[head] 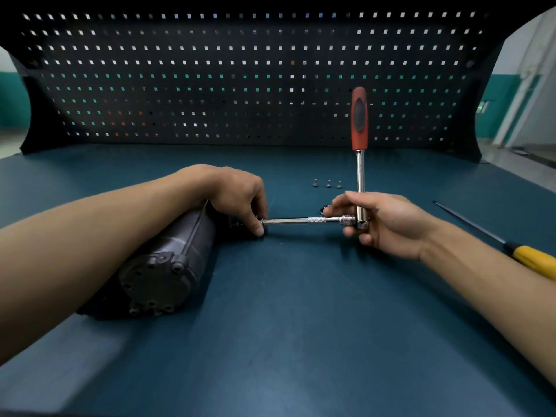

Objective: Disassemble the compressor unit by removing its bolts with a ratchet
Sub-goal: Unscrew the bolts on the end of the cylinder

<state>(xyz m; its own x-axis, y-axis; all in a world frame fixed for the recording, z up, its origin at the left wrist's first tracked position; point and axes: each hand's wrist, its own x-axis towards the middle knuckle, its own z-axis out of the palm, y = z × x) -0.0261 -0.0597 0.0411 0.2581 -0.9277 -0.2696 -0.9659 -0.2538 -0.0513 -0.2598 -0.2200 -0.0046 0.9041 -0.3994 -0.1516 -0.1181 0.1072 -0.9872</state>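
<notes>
A dark grey cylindrical compressor unit [168, 266] lies on its side on the blue bench, its bolted end cap facing me. My left hand [240, 197] rests over its far end, fingers pinching the tip of a chrome extension bar [288, 220] where it meets the unit. The bar runs right to the ratchet [360, 176], whose red handle stands upright. My right hand [379, 219] grips the ratchet head and the bar's joint. Three loose bolts [328, 184] stand in a row behind the bar.
A yellow-handled screwdriver [511, 248] lies at the right, its shaft pointing toward the back. A small dark socket [324, 209] peeks out behind my right fingers. A black pegboard [240, 79] walls off the back of the blue bench [301, 326].
</notes>
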